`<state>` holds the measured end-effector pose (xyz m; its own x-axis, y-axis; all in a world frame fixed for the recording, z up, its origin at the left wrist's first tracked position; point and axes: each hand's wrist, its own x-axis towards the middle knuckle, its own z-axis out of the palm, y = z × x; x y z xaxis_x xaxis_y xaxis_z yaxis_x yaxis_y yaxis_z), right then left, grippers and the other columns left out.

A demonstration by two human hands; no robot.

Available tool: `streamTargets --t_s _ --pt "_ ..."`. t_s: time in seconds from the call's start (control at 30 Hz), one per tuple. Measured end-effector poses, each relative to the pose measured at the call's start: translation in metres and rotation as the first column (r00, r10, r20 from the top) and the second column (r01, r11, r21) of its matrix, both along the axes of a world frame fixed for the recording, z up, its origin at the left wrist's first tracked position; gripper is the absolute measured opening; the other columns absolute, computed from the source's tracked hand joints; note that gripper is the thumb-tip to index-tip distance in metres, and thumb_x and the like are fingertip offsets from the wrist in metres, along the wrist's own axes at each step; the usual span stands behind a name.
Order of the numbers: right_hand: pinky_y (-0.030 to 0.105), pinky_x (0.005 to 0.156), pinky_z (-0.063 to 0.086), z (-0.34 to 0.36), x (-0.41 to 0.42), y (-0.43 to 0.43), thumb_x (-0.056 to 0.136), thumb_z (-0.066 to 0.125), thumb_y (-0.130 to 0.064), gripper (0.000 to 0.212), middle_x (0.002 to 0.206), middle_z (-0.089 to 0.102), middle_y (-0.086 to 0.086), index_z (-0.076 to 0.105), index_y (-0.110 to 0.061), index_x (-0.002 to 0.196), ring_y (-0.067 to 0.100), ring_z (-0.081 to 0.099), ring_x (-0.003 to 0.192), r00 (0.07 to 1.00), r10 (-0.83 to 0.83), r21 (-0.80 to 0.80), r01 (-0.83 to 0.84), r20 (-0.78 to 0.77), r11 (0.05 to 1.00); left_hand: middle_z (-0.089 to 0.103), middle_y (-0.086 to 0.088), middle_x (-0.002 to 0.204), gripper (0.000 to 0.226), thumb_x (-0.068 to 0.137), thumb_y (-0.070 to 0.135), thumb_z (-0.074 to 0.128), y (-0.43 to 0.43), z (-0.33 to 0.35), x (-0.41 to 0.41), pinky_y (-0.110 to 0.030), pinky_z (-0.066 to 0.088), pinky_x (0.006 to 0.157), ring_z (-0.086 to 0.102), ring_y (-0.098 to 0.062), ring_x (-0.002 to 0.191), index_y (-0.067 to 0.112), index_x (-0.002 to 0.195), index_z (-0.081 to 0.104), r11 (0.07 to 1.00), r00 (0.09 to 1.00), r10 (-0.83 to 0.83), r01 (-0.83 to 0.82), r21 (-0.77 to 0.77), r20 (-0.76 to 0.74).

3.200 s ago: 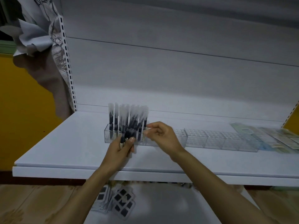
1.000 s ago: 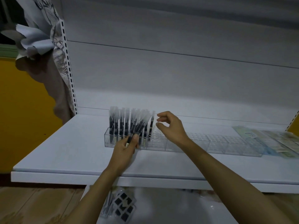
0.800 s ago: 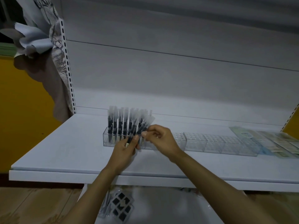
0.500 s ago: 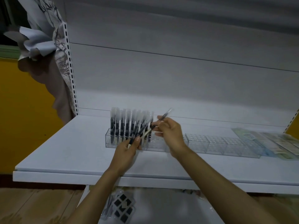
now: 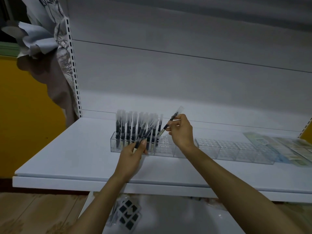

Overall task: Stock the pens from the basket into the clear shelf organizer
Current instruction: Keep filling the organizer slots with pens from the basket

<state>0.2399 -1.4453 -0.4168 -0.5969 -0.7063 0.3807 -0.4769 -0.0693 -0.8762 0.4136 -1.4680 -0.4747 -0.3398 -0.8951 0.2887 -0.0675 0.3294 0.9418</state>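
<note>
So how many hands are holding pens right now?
2: the left hand grips a bundle of black pens before the clear plastic shelf organizer; the right hand pinches one black pen tilted above it. None hidden.

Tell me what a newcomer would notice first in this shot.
The right hand pinches a single pen, tilted, above the clear organizer on the white shelf. Beside it, the left hand grips a fanned bundle of pens in front of the upright pens filling the organizer's left end; the rest of its cells look empty.
</note>
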Motion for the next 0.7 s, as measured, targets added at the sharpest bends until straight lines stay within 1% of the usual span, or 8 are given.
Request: streamTargets --t_s 0.07,0.1,0.17,0.27,0.4,0.47,0.57,0.7 --pt "0.037 0.077 0.057 0.001 0.002 0.000 0.096 0.049 -0.008 0.010 0.088 0.065 -0.005 0.050 -0.012 0.105 0.021 0.069 0.089 0.994 -0.005 0.034 0.009 -0.112 0.999 0.055 0.021 0.046 0.042 0.093 0.043 0.046 0.000 0.000 0.000 -0.022 0.034 0.056 0.049 0.004 0.048 0.009 0.074 0.063 1.000 1.000 -0.001 0.001 -0.005 0.002" --pt "0.040 0.079 0.056 0.001 0.004 0.001 0.097 0.048 -0.009 0.013 0.090 0.066 -0.002 0.051 -0.010 0.109 0.021 0.068 0.089 0.987 -0.010 0.048 0.018 -0.161 0.999 0.054 0.021 0.046 0.041 0.094 0.041 0.046 0.000 0.000 0.000 -0.022 0.033 0.055 0.049 0.005 0.048 0.009 0.073 0.063 1.000 1.000 0.001 -0.001 -0.005 0.003" --pt "0.037 0.075 0.053 0.002 0.006 0.003 0.098 0.047 -0.013 0.018 0.092 0.067 0.002 0.051 -0.008 0.114 0.021 0.065 0.086 0.967 -0.026 0.065 0.043 -0.254 0.997 0.054 0.021 0.046 0.040 0.095 0.039 0.047 0.000 0.001 -0.001 -0.022 0.034 0.056 0.048 0.005 0.048 0.011 0.072 0.063 1.000 1.000 0.000 0.000 -0.012 0.004" --pt "0.029 0.064 0.044 0.005 0.010 0.004 0.098 0.049 -0.020 0.019 0.081 0.061 -0.003 0.051 -0.009 0.114 0.018 0.057 0.073 0.919 -0.050 0.083 0.089 -0.391 0.993 0.055 0.021 0.047 0.038 0.095 0.039 0.047 0.001 0.002 -0.001 -0.021 0.034 0.056 0.050 0.006 0.049 0.013 0.070 0.062 1.000 1.000 -0.005 0.005 -0.012 0.003" --pt "0.032 0.068 0.050 -0.005 0.017 0.003 0.098 0.048 -0.022 0.017 0.094 0.069 0.004 0.053 -0.012 0.110 0.023 0.063 0.080 0.853 -0.006 0.188 0.121 -0.521 0.975 0.056 0.021 0.048 0.038 0.094 0.039 0.047 0.002 0.001 0.001 -0.022 0.035 0.058 0.050 0.007 0.050 0.014 0.070 0.062 1.000 1.000 -0.009 0.008 -0.014 -0.003" --pt "0.033 0.069 0.051 -0.014 0.019 0.004 0.098 0.050 -0.024 0.018 0.098 0.069 0.003 0.054 -0.011 0.110 0.023 0.064 0.084 0.844 -0.021 0.196 0.148 -0.536 0.969 0.056 0.021 0.048 0.038 0.094 0.039 0.047 0.002 0.002 0.000 -0.023 0.035 0.058 0.050 0.006 0.050 0.013 0.071 0.062 1.000 1.000 -0.012 0.012 -0.014 0.002" --pt "0.032 0.070 0.049 -0.014 0.018 0.004 0.097 0.052 -0.026 0.023 0.099 0.070 0.002 0.055 -0.011 0.114 0.023 0.064 0.086 0.868 -0.061 0.182 0.171 -0.492 0.968 0.056 0.020 0.049 0.039 0.095 0.039 0.047 0.003 0.004 0.000 -0.022 0.035 0.059 0.050 0.006 0.051 0.013 0.070 0.062 0.999 1.000 -0.014 0.015 -0.028 0.010" --pt "0.035 0.072 0.052 -0.010 0.019 0.001 0.096 0.052 -0.027 0.023 0.097 0.069 0.003 0.055 -0.011 0.113 0.024 0.064 0.087 0.863 -0.046 0.217 0.178 -0.503 0.960 0.054 0.022 0.047 0.045 0.094 0.041 0.046 0.002 0.001 0.001 -0.024 0.034 0.059 0.049 0.007 0.050 0.005 0.075 0.064 1.000 1.000 -0.008 0.008 -0.021 0.010"
